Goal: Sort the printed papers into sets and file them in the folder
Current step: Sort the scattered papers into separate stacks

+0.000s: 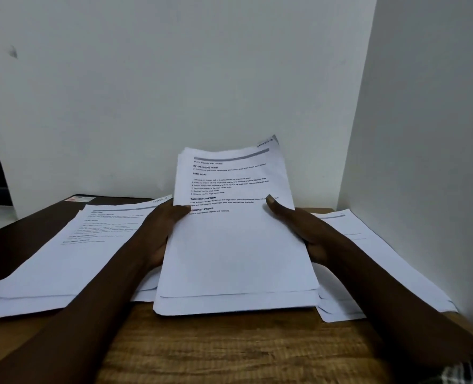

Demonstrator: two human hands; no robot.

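I hold a stack of printed papers (234, 245) up in front of me, tilted back, its lower edge just above the wooden table (229, 347). My left hand (162, 231) grips the stack's left edge, thumb on the top sheet. Gripping the right edge is my right hand (299, 225), its thumb also on the printed face. A second pile of printed sheets (63, 261) lies flat on the left. A third pile (373, 261) lies on the right, partly hidden by my right forearm.
A dark folder or board (30, 225) lies under the left pile at the table's far left. White walls close in behind and on the right (423, 134). Bare wood shows at the table's front.
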